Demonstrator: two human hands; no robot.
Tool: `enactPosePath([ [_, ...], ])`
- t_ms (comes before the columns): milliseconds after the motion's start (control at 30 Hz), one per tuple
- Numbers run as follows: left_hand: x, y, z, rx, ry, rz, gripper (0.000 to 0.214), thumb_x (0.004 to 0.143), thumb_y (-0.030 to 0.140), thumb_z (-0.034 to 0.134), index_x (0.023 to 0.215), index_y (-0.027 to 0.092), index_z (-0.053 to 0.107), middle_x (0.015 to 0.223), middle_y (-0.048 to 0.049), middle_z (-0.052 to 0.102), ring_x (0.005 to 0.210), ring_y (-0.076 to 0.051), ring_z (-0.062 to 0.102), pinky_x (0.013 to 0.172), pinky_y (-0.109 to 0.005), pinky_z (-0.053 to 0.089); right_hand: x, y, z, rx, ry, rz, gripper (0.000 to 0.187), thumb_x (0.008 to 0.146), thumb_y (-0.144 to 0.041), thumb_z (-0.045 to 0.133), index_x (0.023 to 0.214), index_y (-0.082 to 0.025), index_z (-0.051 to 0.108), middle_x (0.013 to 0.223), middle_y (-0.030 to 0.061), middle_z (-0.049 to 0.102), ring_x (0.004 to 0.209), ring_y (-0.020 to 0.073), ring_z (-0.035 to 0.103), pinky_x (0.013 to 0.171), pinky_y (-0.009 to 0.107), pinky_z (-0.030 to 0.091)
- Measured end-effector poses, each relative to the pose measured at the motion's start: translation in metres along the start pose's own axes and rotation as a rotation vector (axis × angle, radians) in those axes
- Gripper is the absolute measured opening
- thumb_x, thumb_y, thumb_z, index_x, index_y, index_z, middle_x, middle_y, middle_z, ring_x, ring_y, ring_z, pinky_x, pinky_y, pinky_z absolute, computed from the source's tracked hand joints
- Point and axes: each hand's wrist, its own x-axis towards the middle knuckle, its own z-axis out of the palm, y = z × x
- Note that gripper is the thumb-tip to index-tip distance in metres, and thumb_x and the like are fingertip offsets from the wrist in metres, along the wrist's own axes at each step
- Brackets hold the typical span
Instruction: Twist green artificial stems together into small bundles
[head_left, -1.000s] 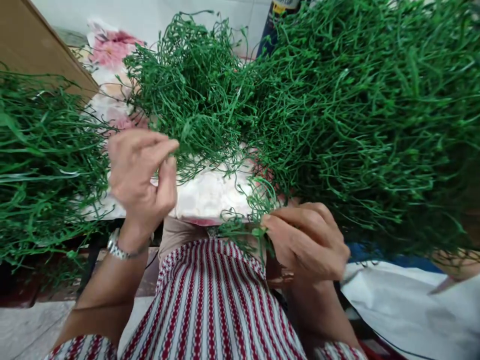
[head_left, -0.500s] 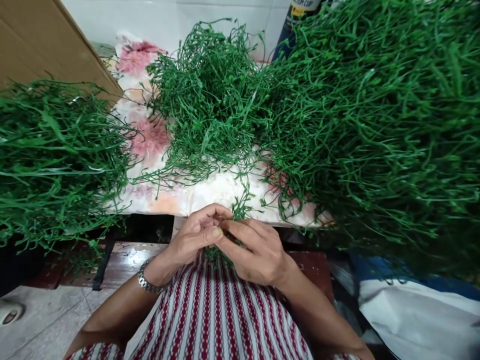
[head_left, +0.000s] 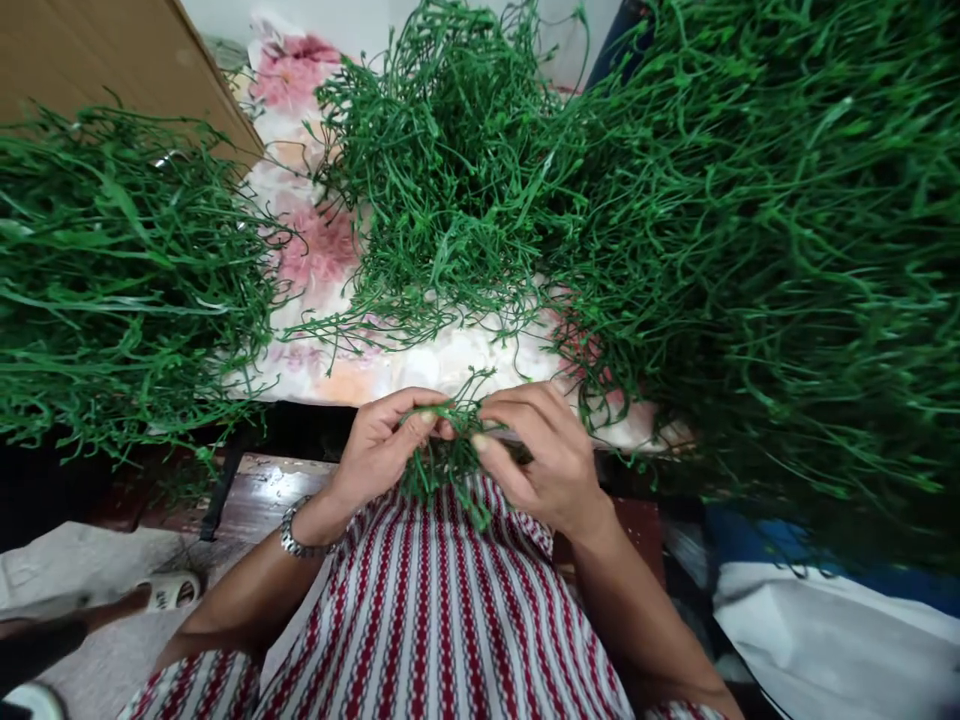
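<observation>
My left hand (head_left: 379,450) and my right hand (head_left: 544,455) meet just above my lap, both pinching a small bunch of green plastic stems (head_left: 446,455) between fingers and thumbs. The bunch hangs down over my red-and-white striped garment (head_left: 442,620). A metal watch (head_left: 296,535) sits on my left wrist. Beyond the hands a pile of the same green stems (head_left: 450,180) lies on a floral cloth (head_left: 337,370).
A very large heap of green stems (head_left: 765,240) fills the right side, another heap (head_left: 112,280) the left. A brown cardboard box (head_left: 97,60) stands back left. A white bag (head_left: 832,630) lies low right. Someone's foot in a sandal (head_left: 161,592) shows low left.
My left hand came down from the middle pile and joined the right hand in front of me. Both now hold the small bunch, raised slightly. The view has tilted downward.
</observation>
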Motion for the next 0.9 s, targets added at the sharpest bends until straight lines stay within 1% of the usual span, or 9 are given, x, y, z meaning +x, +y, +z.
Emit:
enactPosePath([
  [67, -0.001, -0.003, 0.0, 0.021, 0.032, 0.058, 0.018, 0.083, 0.029, 0.059, 0.094, 0.018, 0.067, 0.07, 0.0, 0.067, 0.065, -0.01, 0.06, 0.062, -0.018, 0.045, -0.001, -0.001, 0.006, -0.027, -0.053, 0.012, 0.019, 0.076, -0.019, 0.064, 0.093, -0.015, 0.056, 0.089, 0.009, 0.062, 0.085, 0.0205, 0.057, 0.076, 0.039, 0.047],
  [133, -0.001, -0.005, 0.0, 0.082, 0.026, 0.093, 0.019, 0.083, 0.031, 0.058, 0.087, 0.017, 0.068, 0.066, -0.0005, 0.066, 0.062, -0.01, 0.058, 0.061, -0.019, 0.044, -0.002, -0.001, 0.01, -0.04, -0.044, 0.042, 0.018, 0.078, -0.02, 0.062, 0.095, -0.016, 0.056, 0.09, 0.0084, 0.062, 0.086, 0.02, 0.056, 0.078, 0.038, 0.047],
  [233, -0.002, -0.005, -0.001, 0.174, -0.037, 0.068, 0.027, 0.085, 0.036, 0.054, 0.076, 0.014, 0.068, 0.063, -0.0017, 0.064, 0.059, -0.011, 0.056, 0.058, -0.02, 0.042, -0.003, -0.002, 0.011, -0.036, -0.009, 0.063, 0.016, 0.079, -0.02, 0.06, 0.095, -0.017, 0.057, 0.091, 0.0072, 0.061, 0.088, 0.0193, 0.056, 0.08, 0.038, 0.046],
  [367, -0.003, -0.003, -0.001, 0.271, -0.063, 0.043, 0.034, 0.087, 0.04, 0.049, 0.071, 0.013, 0.064, 0.062, -0.0009, 0.058, 0.058, -0.011, 0.05, 0.055, -0.022, 0.037, -0.004, -0.004, 0.012, -0.015, -0.031, 0.087, 0.013, 0.077, -0.022, 0.063, 0.088, -0.017, 0.06, 0.1, 0.0096, 0.061, 0.097, 0.0221, 0.055, 0.084, 0.041, 0.045],
  [533, -0.004, 0.001, 0.0, 0.459, -0.129, 0.073, 0.04, 0.088, 0.042, 0.044, 0.063, 0.013, 0.056, 0.057, 0.001, 0.049, 0.055, -0.01, 0.042, 0.053, -0.023, 0.032, -0.006, -0.002, 0.017, -0.003, -0.017, 0.09, 0.006, 0.077, -0.013, 0.06, 0.082, -0.017, 0.059, 0.105, 0.0107, 0.061, 0.099, 0.0221, 0.054, 0.085, 0.042, 0.046],
  [600, -0.004, 0.005, 0.001, 0.513, -0.121, 0.107, 0.035, 0.088, 0.039, 0.045, 0.068, 0.014, 0.057, 0.061, 0.0005, 0.052, 0.058, -0.011, 0.045, 0.055, -0.023, 0.034, -0.002, -0.001, 0.013, -0.003, -0.028, 0.067, 0.006, 0.076, -0.012, 0.06, 0.08, -0.016, 0.059, 0.102, 0.011, 0.062, 0.097, 0.0219, 0.055, 0.084, 0.041, 0.046],
  [733, 0.002, 0.019, -0.001, 0.656, -0.015, 0.293, 0.018, 0.083, 0.033, 0.055, 0.081, 0.015, 0.059, 0.071, -0.0009, 0.057, 0.065, -0.012, 0.049, 0.061, -0.024, 0.038, 0.011, 0.0, 0.0, -0.026, -0.068, 0.021, 0.006, 0.076, -0.011, 0.061, 0.08, -0.015, 0.058, 0.097, 0.011, 0.063, 0.098, 0.0219, 0.056, 0.086, 0.041, 0.046],
  [800, 0.006, 0.026, -0.003, 0.715, -0.026, 0.344, 0.019, 0.079, 0.034, 0.059, 0.085, 0.016, 0.058, 0.074, -0.0008, 0.056, 0.065, -0.012, 0.049, 0.061, -0.024, 0.038, 0.018, 0.001, -0.006, -0.062, -0.072, -0.008, 0.006, 0.077, -0.011, 0.06, 0.081, -0.015, 0.058, 0.097, 0.0109, 0.063, 0.098, 0.022, 0.056, 0.086, 0.041, 0.047],
  [900, 0.009, 0.03, -0.007, 0.708, -0.072, 0.374, 0.024, 0.081, 0.035, 0.056, 0.096, 0.016, 0.056, 0.085, -0.004, 0.057, 0.073, -0.014, 0.052, 0.065, -0.026, 0.042, 0.023, 0.002, -0.01, -0.117, -0.092, -0.047, 0.005, 0.079, -0.013, 0.058, 0.081, -0.017, 0.057, 0.098, 0.0097, 0.062, 0.097, 0.0215, 0.055, 0.085, 0.041, 0.048],
])
